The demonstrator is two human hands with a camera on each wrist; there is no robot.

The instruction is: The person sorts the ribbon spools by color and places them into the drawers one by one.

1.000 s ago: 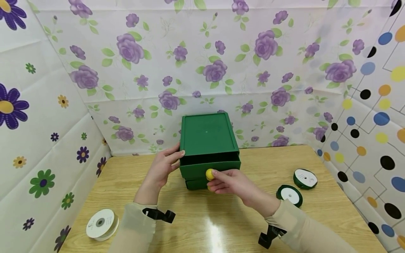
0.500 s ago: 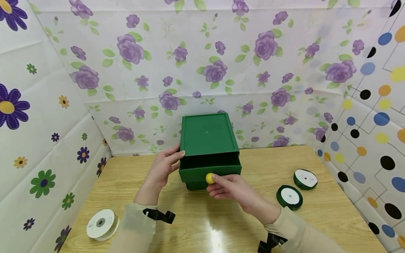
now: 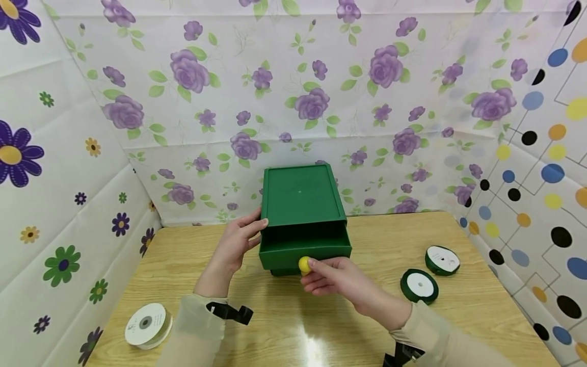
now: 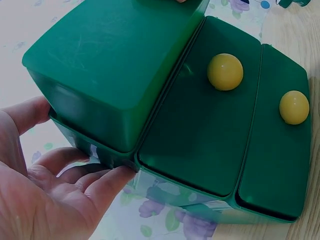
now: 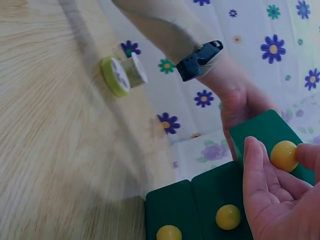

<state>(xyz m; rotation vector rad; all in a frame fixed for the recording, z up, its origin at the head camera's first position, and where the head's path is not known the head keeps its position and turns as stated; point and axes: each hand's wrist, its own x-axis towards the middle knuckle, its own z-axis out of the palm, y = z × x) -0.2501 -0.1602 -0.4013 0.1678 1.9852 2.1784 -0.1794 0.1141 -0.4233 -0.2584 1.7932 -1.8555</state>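
Observation:
A green drawer cabinet [image 3: 300, 196] stands at the back of the table, against the flowered backdrop. Its top drawer [image 3: 293, 257] sticks out partway, and the inside shows in the head view. My right hand [image 3: 341, 280] pinches the drawer's round yellow knob [image 3: 304, 264] between thumb and fingers. My left hand [image 3: 235, 242] rests at the cabinet's left side, thumb by the upper front corner, the other fingers against the side wall. In the left wrist view, the middle drawer [image 4: 200, 115] and bottom drawer [image 4: 277, 150] are shut, each with a yellow knob.
A white ribbon spool [image 3: 147, 325] lies at the table's front left. Two dark green ribbon spools, one nearer [image 3: 419, 285] and one farther [image 3: 442, 259], lie on the right. Patterned cloth walls border the wooden table [image 3: 270, 326] at the back and sides.
The top drawer has slid farther out toward me, with my right hand moving along on its knob. More of its inside shows. The left hand has stayed at the cabinet's side.

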